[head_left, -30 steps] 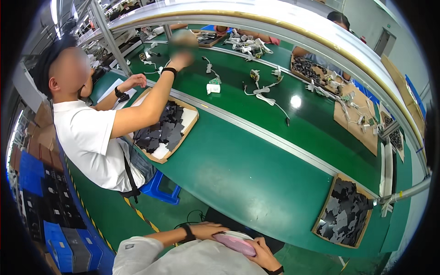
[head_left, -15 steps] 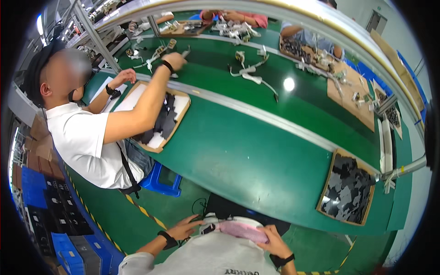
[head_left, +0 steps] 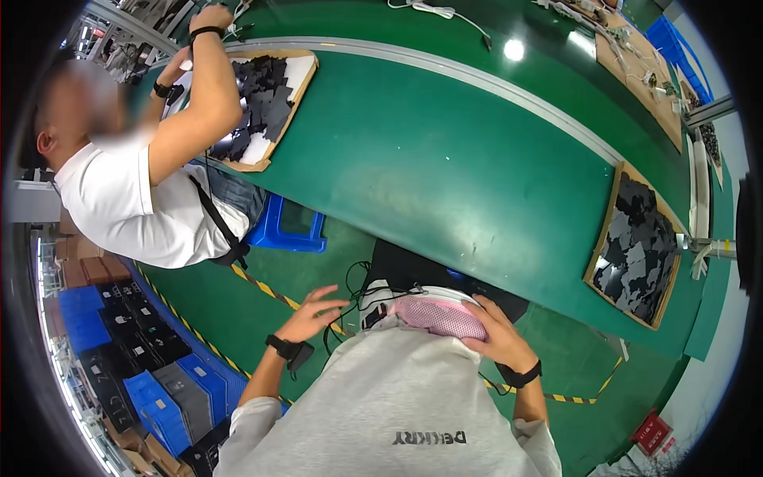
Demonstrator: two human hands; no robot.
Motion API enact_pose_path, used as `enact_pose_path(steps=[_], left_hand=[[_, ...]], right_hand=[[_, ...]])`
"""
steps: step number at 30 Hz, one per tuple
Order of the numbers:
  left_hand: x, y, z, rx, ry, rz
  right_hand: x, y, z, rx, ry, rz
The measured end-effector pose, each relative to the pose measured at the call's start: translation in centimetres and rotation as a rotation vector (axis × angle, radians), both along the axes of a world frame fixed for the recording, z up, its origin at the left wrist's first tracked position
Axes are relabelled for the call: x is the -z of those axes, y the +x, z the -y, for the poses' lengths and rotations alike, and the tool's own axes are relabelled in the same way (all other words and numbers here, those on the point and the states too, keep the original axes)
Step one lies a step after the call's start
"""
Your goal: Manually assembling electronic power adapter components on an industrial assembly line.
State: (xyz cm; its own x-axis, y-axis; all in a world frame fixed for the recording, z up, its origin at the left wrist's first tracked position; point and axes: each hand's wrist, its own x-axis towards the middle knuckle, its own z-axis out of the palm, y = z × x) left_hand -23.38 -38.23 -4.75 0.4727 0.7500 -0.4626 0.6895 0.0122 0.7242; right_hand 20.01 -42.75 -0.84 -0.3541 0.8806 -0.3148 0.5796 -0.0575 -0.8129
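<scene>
At my waist sits a belt bag with a pink mesh front and a white zipped top edge. My right hand grips its right end, with fingers over the top and thumb at the lower edge. My left hand is open, its fingers spread in the air to the left of the bag. Thin black cables hang beside the fingertips of that hand and run to the bag's left end. Whether the left fingertips touch a cable I cannot tell. Both wrists wear black bands.
Ahead stretches a green worktable. On it, a cardboard tray of dark flat pieces lies at right, another tray at left before a co-worker in white. A blue stool stands beneath the edge. Blue crates are stacked at lower left.
My view has tilted downward, so the bag and hands appear higher. My left hand's fingers have spread beside the bag, while my right hand stays on it. The co-worker's hands have drawn closer together.
</scene>
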Motion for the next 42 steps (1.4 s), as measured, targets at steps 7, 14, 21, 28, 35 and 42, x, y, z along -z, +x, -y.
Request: enact_pose_path(steps=[7,14,21,28,35,42], left_hand=[[-0.3,8.1,-6.1,0.131,-0.027,0.098],[7.7,2.3,-6.7,-0.207,-0.012,-0.001],[-10.7,6.7,-10.8,-0.024,0.185,0.434],[-17.5,12.6,-18.1,-0.042,0.151,0.930],[-15.1,14.3,-16.8,0.326,0.141,0.777],[-7.6,16.9,-12.1,0.562,-0.089,0.332]], right_hand=[[2.1,0.8,1.1,-0.012,-0.126,-0.034],[0.4,0.6,3.2,0.171,-0.188,-0.119],[-12.4,2.5,-2.2,0.171,0.360,-0.002],[-20.1,1.6,-8.3,0.088,0.781,-0.004],[-14.1,4.7,-3.7,0.286,0.306,0.272],[-4.1,5.1,9.0,0.254,-0.855,-0.101]])
